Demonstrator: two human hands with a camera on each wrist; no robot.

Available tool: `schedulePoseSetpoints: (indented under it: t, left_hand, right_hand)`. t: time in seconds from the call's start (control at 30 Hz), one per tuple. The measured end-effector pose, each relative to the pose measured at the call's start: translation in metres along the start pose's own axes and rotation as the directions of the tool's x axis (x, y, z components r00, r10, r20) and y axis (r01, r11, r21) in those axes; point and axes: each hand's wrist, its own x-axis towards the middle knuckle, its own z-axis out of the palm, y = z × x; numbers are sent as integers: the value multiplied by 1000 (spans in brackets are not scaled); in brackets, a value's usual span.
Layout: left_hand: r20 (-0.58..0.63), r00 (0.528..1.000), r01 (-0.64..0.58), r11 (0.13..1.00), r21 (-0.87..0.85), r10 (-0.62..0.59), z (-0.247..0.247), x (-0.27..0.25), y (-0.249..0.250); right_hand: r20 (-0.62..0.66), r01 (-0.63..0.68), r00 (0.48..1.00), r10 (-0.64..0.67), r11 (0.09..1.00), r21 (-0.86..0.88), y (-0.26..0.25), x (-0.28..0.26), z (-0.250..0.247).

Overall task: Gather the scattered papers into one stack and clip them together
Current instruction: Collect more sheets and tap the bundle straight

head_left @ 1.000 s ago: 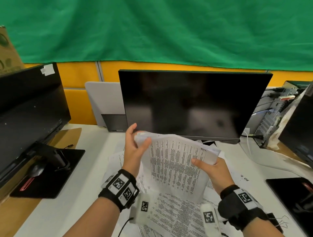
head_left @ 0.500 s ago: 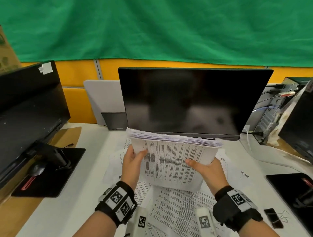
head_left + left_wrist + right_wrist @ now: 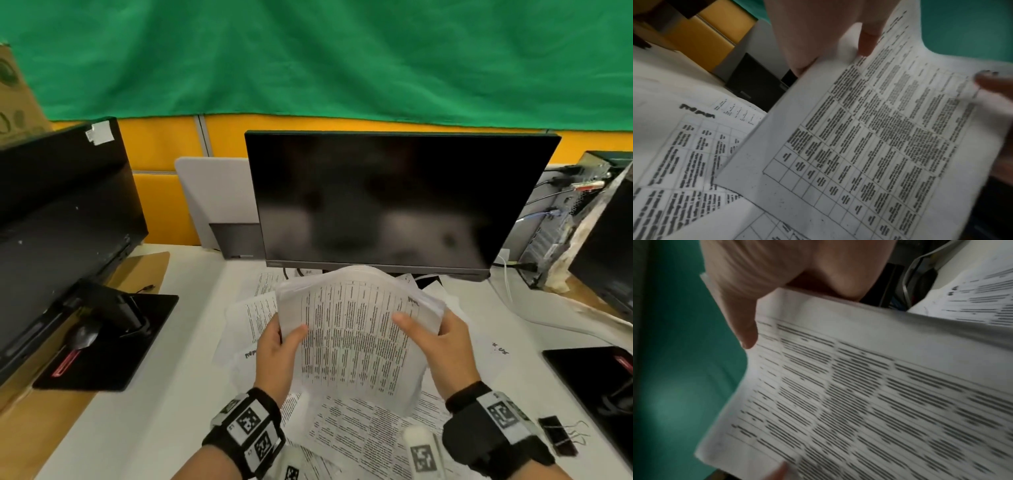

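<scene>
Two hands were at work, the left hand [image 3: 278, 356] and the right hand [image 3: 442, 346], sharing one held stack of papers [image 3: 356, 339]. How many sheets it held could not be counted (the edges blurred together). At least four loose sheets [image 3: 373, 435] lay spread on the one white desk [image 3: 144, 418]. Three dark monitors stood about: one in the far middle [image 3: 400, 202], one on the left [image 3: 61, 212], one cut off at the right edge [image 3: 609, 240]. One black binder clip [image 3: 557, 440] lay at near right, and one spoon [image 3: 80, 339] at left.
</scene>
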Motion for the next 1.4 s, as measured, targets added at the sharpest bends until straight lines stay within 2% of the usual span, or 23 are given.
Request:
schedulePoseSetpoints:
  t: [0.1, 0.17, 0.37, 0.47, 0.53, 0.6, 0.67, 0.73, 0.87, 0.97, 1.07, 1.2, 1.27, 1.4]
  left_hand:
    - [15, 1000, 22, 1000, 7, -23, -3, 1, 0]
    - [23, 999, 25, 1000, 4, -25, -3, 2, 1]
    - [47, 999, 17, 1000, -6, -17, -5, 4, 2]
    - [52, 998, 23, 1000, -10, -22, -7, 6, 1]
    - [43, 998, 43, 999, -21, -42, -8, 8, -1]
    - [46, 997, 71, 997, -21, -70, -9, 10, -4]
    - [50, 993, 109, 994, 6, -109, -7, 10, -10]
    - [36, 992, 117, 992, 39, -119, -1, 10, -14]
    - [-22, 996, 82, 997, 4, -82, 4, 9, -13]
    - [-39, 990, 136, 991, 15, -135, -1, 8, -24]
    - [0, 982, 191, 977, 99, -191, -2, 8, -37]
    - [97, 969, 193, 945, 264, -226, -8, 23, -26]
    - [178, 949, 200, 932, 302, -261, -19, 33, -18]
    - [310, 864, 284, 891, 354, -398, -40, 24, -24]
  right_hand:
    - [-9, 156, 988, -156, 988, -19, -17, 5, -6]
    - [-20, 214, 977, -214, 976, -35, -25, 7, -7]
    - [-80, 218, 970, -229, 968, -122, -28, 10, -5]
    - [-5, 251, 968, -252, 965, -79, -27, 10, -11]
    - [103, 196, 977, -185, 975, -107, -18, 8, -16]
    - [147, 58, 989, -35, 986, -159, 1, 5, -19]
    - [127, -118, 981, 144, 975, -189, 21, 1, -16]
    - [75, -235, 965, 252, 955, -180, 34, -1, -9]
    - [-30, -281, 960, 279, 955, -91, 40, 0, 0]
    - [-42, -334, 943, 331, 939, -82, 50, -10, 6]
    - [-41, -373, 928, 371, 923, -92, 56, -12, 14]
    - [-35, -371, 928, 371, 910, -185, 47, 13, 13]
    - [-2, -360, 931, 364, 920, -154, 36, 24, 9]
    - [-3, -392, 920, 392, 920, -20, 28, 36, -1]
